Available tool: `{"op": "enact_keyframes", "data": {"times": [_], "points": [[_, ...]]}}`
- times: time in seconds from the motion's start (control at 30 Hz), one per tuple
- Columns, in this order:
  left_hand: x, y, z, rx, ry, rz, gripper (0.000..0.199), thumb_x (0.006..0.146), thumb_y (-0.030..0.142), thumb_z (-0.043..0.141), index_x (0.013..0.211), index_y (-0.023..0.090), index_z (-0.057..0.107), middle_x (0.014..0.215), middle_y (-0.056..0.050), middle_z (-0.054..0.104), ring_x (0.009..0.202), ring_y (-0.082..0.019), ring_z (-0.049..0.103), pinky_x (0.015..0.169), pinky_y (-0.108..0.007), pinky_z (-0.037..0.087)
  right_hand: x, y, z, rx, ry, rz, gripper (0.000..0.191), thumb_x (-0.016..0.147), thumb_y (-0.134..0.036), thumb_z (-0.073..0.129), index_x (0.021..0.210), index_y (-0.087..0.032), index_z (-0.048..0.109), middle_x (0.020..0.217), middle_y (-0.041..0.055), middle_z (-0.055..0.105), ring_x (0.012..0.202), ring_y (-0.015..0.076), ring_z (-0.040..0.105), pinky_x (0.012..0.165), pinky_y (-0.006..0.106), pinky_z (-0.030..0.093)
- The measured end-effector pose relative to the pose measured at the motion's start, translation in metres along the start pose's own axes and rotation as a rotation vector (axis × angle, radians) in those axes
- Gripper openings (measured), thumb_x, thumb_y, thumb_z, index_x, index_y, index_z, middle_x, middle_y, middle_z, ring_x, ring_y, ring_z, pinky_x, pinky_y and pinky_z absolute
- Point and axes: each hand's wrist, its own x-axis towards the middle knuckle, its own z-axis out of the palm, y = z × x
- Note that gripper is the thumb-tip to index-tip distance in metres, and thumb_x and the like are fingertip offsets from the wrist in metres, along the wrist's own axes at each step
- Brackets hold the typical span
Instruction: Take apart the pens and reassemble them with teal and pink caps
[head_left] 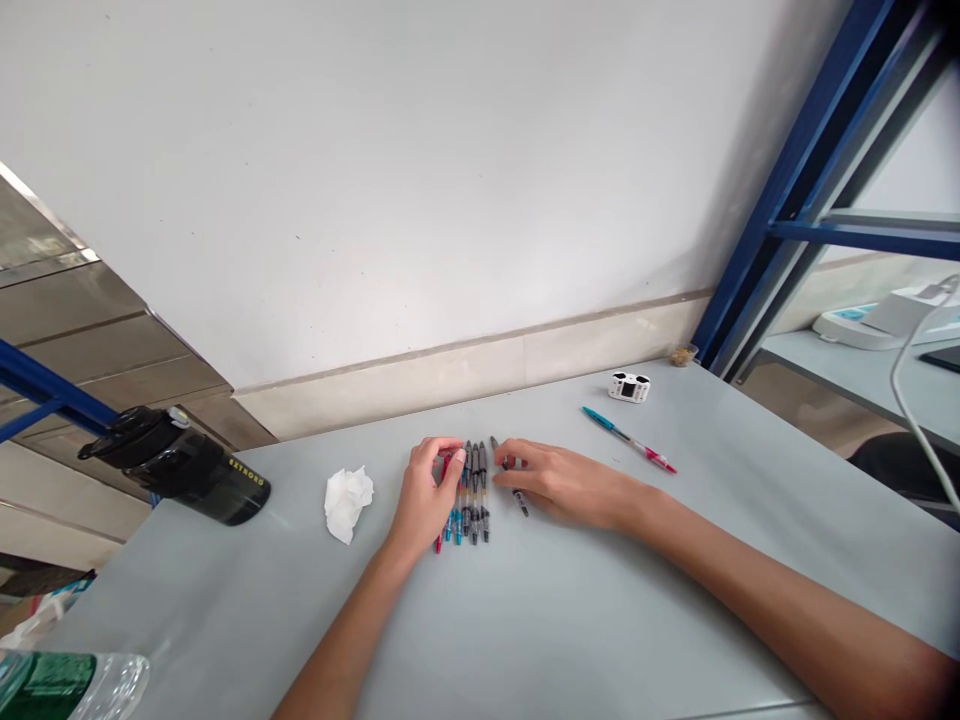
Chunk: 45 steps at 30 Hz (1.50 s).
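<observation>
"Pens (482,464), quick note: where, and how?"

"Side by side on the table (540,620), slim clear barrels, tips and ends roughly level. Red and blue ones left, dark ones right."

"Left hand (426,492)?"

"Curled at the row's left edge, thumb and fingers near the upper ends. Probably a stop, since round barrels roll. Can't tell if I'm pinching any."

"Right hand (551,484)?"

"Just right of the row, over a loose dark pen (521,502) lying aslant. Thumb and forefinger tips look apart; grip on it, can't tell. Low wrist probably helps steady me."

"Rest?"

"Crumpled, soft white tissue (349,502) left of the row; smooth dark bottle (217,482) farther left. Blue-and-red pen (630,439) well right of it, boxy white gadget (628,388) beyond."
</observation>
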Motion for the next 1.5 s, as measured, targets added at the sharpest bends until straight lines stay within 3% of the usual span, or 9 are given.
{"op": "enact_keyframes", "data": {"times": [0.23,0.33,0.53,0.7,0.87,1.07,1.2,1.37,1.5], "points": [[-0.002,0.004,0.000,0.051,-0.069,0.055,0.020,0.106,0.041,0.062,0.119,0.028,0.071,0.124,-0.007,0.072,0.124,-0.028,0.063,0.109,-0.046,0.050,0.004,-0.009,0.005,0.143,0.048,-0.057,0.058,0.093,0.005,0.045,0.142,-0.021,0.063,0.137,0.0136,0.069,0.116,0.0249,0.070,0.097,0.041,0.058],[-0.004,0.006,0.000,0.073,-0.105,0.094,0.022,0.105,0.040,0.066,0.123,0.030,0.072,0.126,-0.008,0.071,0.125,-0.029,0.061,0.111,-0.047,0.049,0.003,-0.004,-0.001,0.085,0.056,-0.017,0.058,0.093,0.005,0.044,0.143,-0.020,0.060,0.131,0.0127,0.071,0.108,0.0240,0.070,0.093,0.040,0.057],[-0.008,0.009,0.001,0.115,-0.169,0.110,0.028,0.097,0.040,0.077,0.125,0.033,0.074,0.130,-0.007,0.067,0.128,-0.031,0.058,0.116,-0.051,0.045,-0.013,0.031,-0.030,-0.410,0.014,0.435,0.027,0.097,-0.010,0.052,0.122,-0.014,0.062,0.114,0.0154,0.070,0.094,0.0293,0.069,0.084,0.042,0.049],[-0.007,0.007,0.000,0.103,-0.110,0.115,0.025,0.099,0.037,0.075,0.123,0.033,0.073,0.128,-0.008,0.069,0.125,-0.030,0.061,0.113,-0.050,0.048,-0.029,0.051,-0.039,-0.445,-0.175,0.798,0.011,0.095,-0.021,0.057,0.105,-0.016,0.060,0.097,0.0148,0.069,0.080,0.0296,0.067,0.060,0.036,0.033],[-0.005,0.006,0.000,0.083,-0.070,0.114,0.021,0.101,0.039,0.070,0.120,0.031,0.073,0.125,-0.008,0.070,0.121,-0.029,0.062,0.110,-0.049,0.049,-0.033,0.055,-0.032,-0.372,-0.262,0.831,0.007,0.094,-0.015,0.054,0.093,-0.018,0.061,0.090,0.0131,0.067,0.076,0.0269,0.064,0.060,0.036,0.029],[-0.005,0.007,0.002,0.068,-0.052,0.097,0.017,0.104,0.040,0.067,0.116,0.030,0.074,0.123,-0.008,0.071,0.121,-0.030,0.062,0.110,-0.048,0.049,-0.035,0.056,-0.035,-0.400,-0.216,0.894,0.018,0.091,-0.010,0.055,0.108,-0.010,0.063,0.107,0.0203,0.067,0.084,0.0288,0.065,0.064,0.037,0.035],[-0.005,0.008,0.001,0.062,-0.008,0.088,0.016,0.105,0.040,0.065,0.114,0.029,0.074,0.121,-0.007,0.072,0.121,-0.029,0.062,0.109,-0.047,0.049,-0.038,0.058,-0.042,-0.341,-0.311,1.005,0.014,0.094,-0.013,0.053,0.103,-0.012,0.064,0.102,0.0203,0.069,0.090,0.0323,0.069,0.066,0.036,0.037],[-0.004,0.009,-0.001,0.055,0.035,0.094,0.018,0.107,0.041,0.063,0.114,0.029,0.073,0.121,-0.008,0.072,0.123,-0.030,0.062,0.110,-0.047,0.048,-0.032,0.054,-0.045,-0.358,-0.233,0.888,0.006,0.097,-0.017,0.053,0.094,-0.019,0.059,0.086,0.0112,0.067,0.076,0.0283,0.066,0.062,0.035,0.034],[-0.002,0.008,-0.002,0.060,0.093,0.072,0.021,0.109,0.043,0.059,0.117,0.027,0.070,0.124,-0.009,0.072,0.122,-0.029,0.062,0.107,-0.046,0.049,-0.020,0.036,-0.044,-0.322,0.108,0.448,0.013,0.105,-0.026,0.046,0.112,-0.021,0.056,0.105,0.0084,0.065,0.057,0.0169,0.051,0.056,0.034,0.032]]}}
